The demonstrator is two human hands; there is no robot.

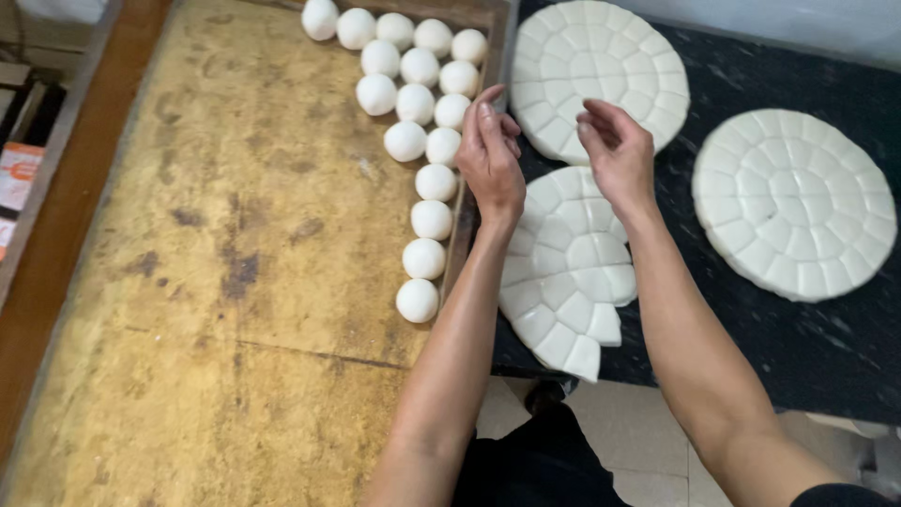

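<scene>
My left hand [490, 155] hovers over the right rim of a large yellowish wooden tray [235, 282], fingers loosely together with nothing visible in them. It is closest to the white dough balls [432, 183] that run in a line down the tray's right side. My right hand [615, 150] is raised above a partly used round dough slab [568, 282] scored into small pieces, fingers curled. Whether it pinches a piece I cannot tell.
Two whole scored dough rounds lie on the black stone counter [807, 347], one at the back [601, 70] and one at the right [793, 202]. A brown wooden ledge [56, 235] borders the tray on the left. Pale floor tiles [638, 441] show below the counter edge.
</scene>
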